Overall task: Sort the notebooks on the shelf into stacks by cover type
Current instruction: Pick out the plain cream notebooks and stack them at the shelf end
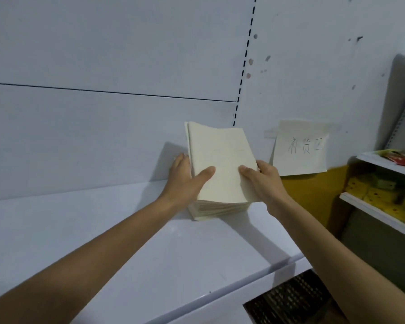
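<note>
**Cream notebooks lifted off the stack at the back of the shelf**

Cream, plain-covered notebooks are the only task items in view. A low stack (218,210) lies flat on the white shelf (126,230), towards its back edge and right end, close to the back panel (103,125). Above it both hands hold a thinner bundle (220,164), tilted so that its far edge is raised towards the panel and its near edge sits just over the stack. Whether the two touch cannot be told.

The left hand (185,181) grips the bundle's left edge, thumb (206,173) laid across the top cover and fingers (180,159) curled behind. The right hand (264,183) grips the right edge the same way. Its thumb (246,170) is on the cover and its other fingers are hidden underneath.

This looks like the separating step, with a group of like covers parted from the rest and no second stack laid out yet. Every cover visible is the same pale cream, so the types cannot be told apart from here.

The next move probably calls for carrying the bundle level to a bare stretch of shelf, likely to the left, and setting it down square. Both grips need to stay firm, because thin soft covers tend to fan and slip out.

A handwritten paper note (302,148) is taped to the panel beyond the shelf's right end.
</note>
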The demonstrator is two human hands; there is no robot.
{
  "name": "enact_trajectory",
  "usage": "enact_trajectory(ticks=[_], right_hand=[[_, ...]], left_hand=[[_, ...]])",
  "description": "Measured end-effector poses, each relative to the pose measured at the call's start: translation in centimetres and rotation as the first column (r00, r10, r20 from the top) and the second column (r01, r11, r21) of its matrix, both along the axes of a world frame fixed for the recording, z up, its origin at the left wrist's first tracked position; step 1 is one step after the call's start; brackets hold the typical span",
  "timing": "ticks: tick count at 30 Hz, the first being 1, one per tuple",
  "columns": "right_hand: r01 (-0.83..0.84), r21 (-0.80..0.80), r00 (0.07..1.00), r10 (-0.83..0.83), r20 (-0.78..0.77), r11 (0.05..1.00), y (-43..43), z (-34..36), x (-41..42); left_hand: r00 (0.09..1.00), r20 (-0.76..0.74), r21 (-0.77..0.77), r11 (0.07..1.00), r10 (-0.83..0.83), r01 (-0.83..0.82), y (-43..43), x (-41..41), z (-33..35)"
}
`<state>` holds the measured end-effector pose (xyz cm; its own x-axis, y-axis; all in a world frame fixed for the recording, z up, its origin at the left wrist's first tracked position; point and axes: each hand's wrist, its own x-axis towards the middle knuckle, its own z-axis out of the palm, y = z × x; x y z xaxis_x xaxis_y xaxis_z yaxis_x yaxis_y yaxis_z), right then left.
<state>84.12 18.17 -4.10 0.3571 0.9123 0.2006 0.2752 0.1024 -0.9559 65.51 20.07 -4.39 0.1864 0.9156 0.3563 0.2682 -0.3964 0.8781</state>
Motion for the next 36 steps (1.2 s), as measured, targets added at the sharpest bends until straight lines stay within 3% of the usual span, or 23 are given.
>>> enact_trajectory(ticks=[3,6,9,12,15,17,19,21,27,32,36], right_hand=[[-0.049,-0.070,0.993,0.057,0.108,0.996,3.1,-0.3,1.0],[-0.177,-0.250,0.961,0.222,0.164,0.952,5.2,-1.3,2.0],[-0.385,-0.326,0.919,0.392,-0.047,0.864,7.0,-2.9,3.2],[-0.447,-0.257,0.884,0.380,-0.271,0.857,8.6,-4.1,4.0],[-0.486,-0.217,0.829,0.367,-0.421,0.847,8.7,-5.0,3.9],[-0.478,-0.187,0.808,0.347,-0.476,0.858,8.7,-5.6,3.8],[-0.462,-0.151,0.790,0.328,-0.518,0.874,8.9,-6.0,3.7],[-0.438,-0.130,0.802,0.321,-0.504,0.889,8.9,-6.2,3.6],[-0.431,-0.165,0.837,0.324,-0.442,0.887,9.4,-6.5,3.8],[-0.452,-0.267,0.785,0.238,-0.571,0.851,9.2,-5.6,4.1],[-0.450,-0.239,0.789,0.259,-0.557,0.860,9.1,-5.3,3.8]], left_hand=[[0.999,0.015,-0.102,0.994,0.040,-0.038,1.7,0.8,-1.1],[0.991,0.121,-0.220,0.975,0.062,-0.034,2.3,1.3,-2.9],[0.971,0.221,-0.300,0.954,0.091,-0.021,2.4,2.3,-3.9],[0.941,0.273,-0.276,0.953,0.201,-0.123,2.1,3.1,-3.9],[0.960,0.162,-0.032,0.974,0.227,-0.225,1.1,3.0,-5.3],[0.981,-0.096,0.178,0.972,0.170,-0.151,0.1,2.7,-6.0],[0.919,-0.313,0.355,0.927,0.238,-0.120,0.4,2.1,-6.9],[0.867,-0.358,0.504,0.854,0.346,-0.132,1.2,1.6,-7.5],[0.825,-0.406,0.558,0.822,0.392,-0.116,1.6,1.2,-7.3],[0.834,-0.361,0.562,0.811,0.418,-0.164,1.5,1.5,-7.4],[0.803,-0.387,0.585,0.794,0.453,-0.166,1.2,1.5,-7.3]])
